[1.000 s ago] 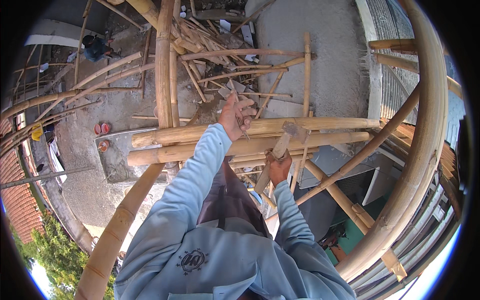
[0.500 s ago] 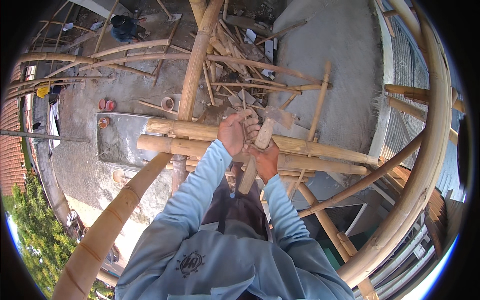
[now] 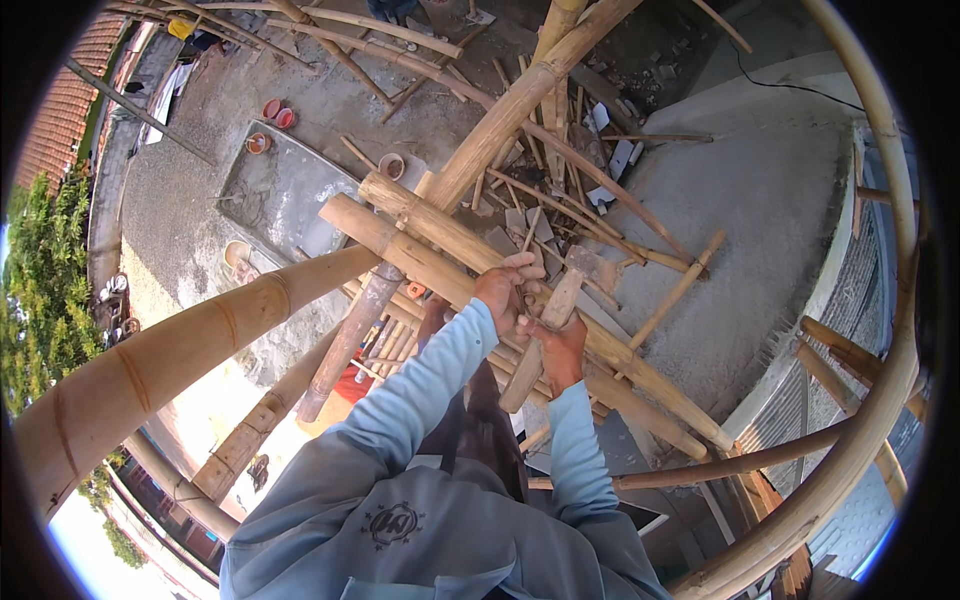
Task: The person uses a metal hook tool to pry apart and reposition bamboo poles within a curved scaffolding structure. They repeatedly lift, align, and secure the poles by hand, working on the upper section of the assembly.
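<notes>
My right hand is closed round the wooden handle of a hatchet. Its flat, dull brown head points up and away, past my fingers. Close beside it, my left hand is closed with the fingers curled; something thin seems to be between them, but I cannot make it out. Both hands are over a pair of thick bamboo poles laid side by side, running from upper left to lower right. An upright bamboo pole meets them near their left end.
Bamboo rails curve along my right and left. Far below lie a shallow mortar trough, red buckets and piled bamboo scraps. A grey cement slab is on the right, a tiled roof at far left.
The view has turned, so the poles now slant more steeply and the scene below has rotated clockwise. My hands keep the same grip, appearing slightly further right and lower.
</notes>
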`<action>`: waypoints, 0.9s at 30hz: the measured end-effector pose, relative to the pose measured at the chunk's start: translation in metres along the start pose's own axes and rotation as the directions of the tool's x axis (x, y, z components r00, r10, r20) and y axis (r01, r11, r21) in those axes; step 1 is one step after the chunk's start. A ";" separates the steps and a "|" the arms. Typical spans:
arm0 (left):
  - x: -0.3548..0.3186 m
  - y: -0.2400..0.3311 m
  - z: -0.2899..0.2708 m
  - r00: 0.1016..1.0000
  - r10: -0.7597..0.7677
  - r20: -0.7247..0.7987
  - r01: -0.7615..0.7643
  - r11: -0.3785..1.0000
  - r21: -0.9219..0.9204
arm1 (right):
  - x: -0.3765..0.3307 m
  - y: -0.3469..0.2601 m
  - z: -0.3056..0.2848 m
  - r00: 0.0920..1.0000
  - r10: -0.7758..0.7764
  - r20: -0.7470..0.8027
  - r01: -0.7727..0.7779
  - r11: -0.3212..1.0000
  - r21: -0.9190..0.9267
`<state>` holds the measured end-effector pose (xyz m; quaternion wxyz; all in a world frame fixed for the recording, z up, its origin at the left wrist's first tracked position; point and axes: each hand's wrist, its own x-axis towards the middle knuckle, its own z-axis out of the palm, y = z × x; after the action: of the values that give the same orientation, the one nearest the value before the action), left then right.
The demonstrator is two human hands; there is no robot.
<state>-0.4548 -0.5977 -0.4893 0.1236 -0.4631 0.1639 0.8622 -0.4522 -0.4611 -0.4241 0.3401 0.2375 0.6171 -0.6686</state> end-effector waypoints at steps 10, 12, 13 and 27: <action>-0.057 0.018 -0.022 0.993 0.111 0.048 -0.117 0.982 0.150 | 0.024 -0.008 0.018 0.960 -0.242 0.138 0.267 0.943 -0.200; -0.065 0.021 -0.023 0.987 0.151 0.062 -0.162 0.948 0.274 | 0.034 -0.006 0.025 0.962 -0.220 0.164 0.253 0.942 -0.220; -0.065 0.024 -0.026 0.981 0.190 0.048 -0.195 0.928 0.316 | 0.037 -0.004 0.028 0.962 -0.209 0.174 0.246 0.942 -0.230; -0.030 0.129 -0.127 0.543 0.839 0.038 -0.696 0.425 0.579 | 0.122 0.012 -0.040 0.949 -0.165 0.268 0.314 0.536 -0.783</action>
<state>-0.3891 -0.7680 -0.5083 -0.1872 -0.3884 0.6034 0.6709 -0.5272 -0.4413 -0.5269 0.3645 -0.0885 0.8523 -0.3645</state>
